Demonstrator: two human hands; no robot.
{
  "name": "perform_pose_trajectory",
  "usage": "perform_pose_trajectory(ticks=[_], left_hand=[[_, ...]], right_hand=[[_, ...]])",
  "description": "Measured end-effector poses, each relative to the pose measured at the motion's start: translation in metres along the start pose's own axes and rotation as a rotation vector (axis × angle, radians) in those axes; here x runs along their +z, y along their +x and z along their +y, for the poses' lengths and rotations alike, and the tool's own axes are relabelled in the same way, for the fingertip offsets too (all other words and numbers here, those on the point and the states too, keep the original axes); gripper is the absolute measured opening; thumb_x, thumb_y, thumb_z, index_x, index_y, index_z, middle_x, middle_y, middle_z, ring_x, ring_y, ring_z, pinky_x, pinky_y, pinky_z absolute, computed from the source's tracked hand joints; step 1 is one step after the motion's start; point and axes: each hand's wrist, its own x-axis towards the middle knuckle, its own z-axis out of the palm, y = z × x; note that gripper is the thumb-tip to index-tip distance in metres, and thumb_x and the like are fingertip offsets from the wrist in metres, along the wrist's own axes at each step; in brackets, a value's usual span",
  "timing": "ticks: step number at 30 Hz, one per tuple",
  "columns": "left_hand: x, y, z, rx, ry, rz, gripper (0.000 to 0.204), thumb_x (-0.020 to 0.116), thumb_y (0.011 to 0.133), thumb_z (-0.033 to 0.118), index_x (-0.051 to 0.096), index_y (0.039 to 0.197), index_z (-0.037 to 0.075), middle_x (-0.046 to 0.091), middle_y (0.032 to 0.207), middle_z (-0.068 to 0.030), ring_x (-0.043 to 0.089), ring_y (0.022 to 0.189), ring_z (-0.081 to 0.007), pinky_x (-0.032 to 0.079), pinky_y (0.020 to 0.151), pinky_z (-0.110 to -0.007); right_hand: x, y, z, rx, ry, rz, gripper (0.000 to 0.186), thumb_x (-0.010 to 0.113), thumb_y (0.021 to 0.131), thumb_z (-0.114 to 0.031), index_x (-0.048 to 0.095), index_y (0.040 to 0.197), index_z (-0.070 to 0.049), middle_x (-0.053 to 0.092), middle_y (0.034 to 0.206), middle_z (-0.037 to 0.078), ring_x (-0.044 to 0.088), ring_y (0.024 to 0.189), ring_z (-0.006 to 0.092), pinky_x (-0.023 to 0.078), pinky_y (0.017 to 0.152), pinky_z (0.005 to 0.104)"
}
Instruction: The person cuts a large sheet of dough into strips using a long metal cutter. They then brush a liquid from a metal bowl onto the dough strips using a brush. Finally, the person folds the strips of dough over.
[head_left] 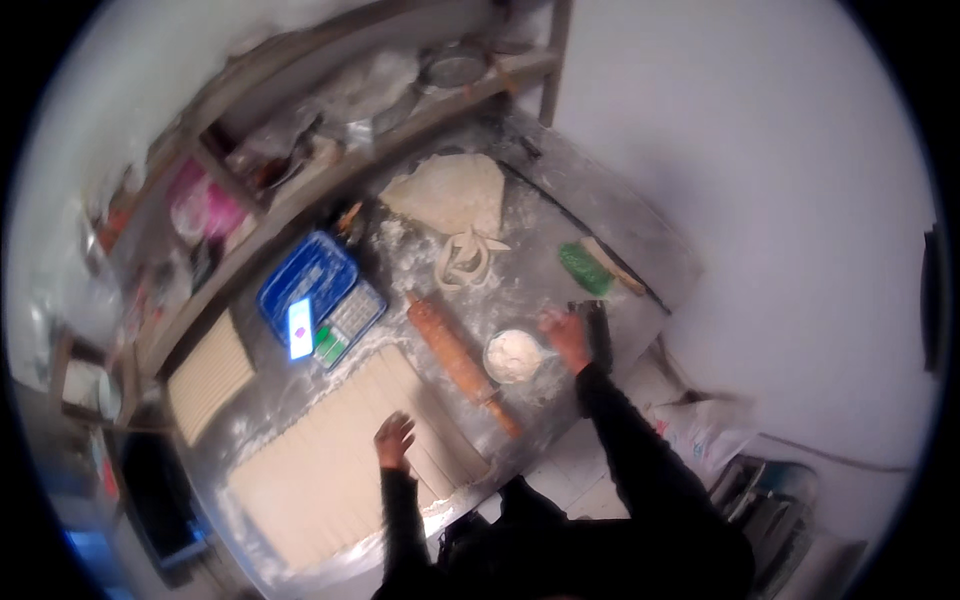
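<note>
Over a large floured dough sheet (305, 480) with lengthwise cuts, my left hand (394, 440) has its fingers apart and holds nothing. My right hand (563, 338), slightly blurred, is open just beside a bowl of white flour (513, 355) and a dark object (598, 335) I cannot make out; whether it touches either is unclear. A wooden rolling pin (450, 355) lies between my hands. Farther back are an irregular dough piece (445, 190) and loose dough strips (465, 260). A smaller sheet of narrow strips (210, 375) is at the left.
A blue tray (305, 275), a lit phone (300, 330) and a calculator-like device (355, 312) sit on the metal table (640, 250). A green item (585, 268) is at the right. Wooden shelves (465, 95) with pans and bags run behind; a white wall is at the right.
</note>
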Motion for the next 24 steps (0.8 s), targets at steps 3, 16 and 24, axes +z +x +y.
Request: perform_pose_trajectory(ticks=[3,16,24], left_hand=[[-0.018,-0.010,-0.016,-0.069,0.061,-0.025,0.049,0.060,0.093,0.037,0.057,0.127,0.002,0.065,0.118,-0.0142,0.066,0.104,-0.0261,0.050,0.083,-0.040],[-0.037,-0.057,-0.066,-0.227,0.296,0.004,0.047,0.059,0.094,0.033,0.057,0.123,-0.004,0.067,0.111,-0.0178,0.069,0.097,-0.0283,0.054,0.078,-0.039],[-0.019,-0.055,-0.071,-0.242,0.370,-0.020,0.045,0.060,0.094,0.035,0.061,0.119,-0.003,0.067,0.111,-0.0158,0.069,0.097,-0.0271,0.054,0.079,-0.040]], right_hand=[[-0.068,0.020,0.076,-0.003,-0.144,0.163,0.021,0.061,0.081,-0.014,0.070,0.096,-0.002,0.066,0.083,0.024,0.065,0.081,0.0397,0.050,0.071,0.0439],[-0.189,0.104,0.213,0.334,-0.937,0.250,0.027,0.059,0.081,-0.015,0.063,0.106,-0.004,0.066,0.098,0.019,0.064,0.096,0.0369,0.051,0.081,0.0509],[-0.227,0.128,0.221,0.205,-1.130,0.043,0.014,0.064,0.075,-0.018,0.067,0.082,-0.006,0.066,0.091,0.016,0.064,0.093,0.0361,0.051,0.078,0.0488]])
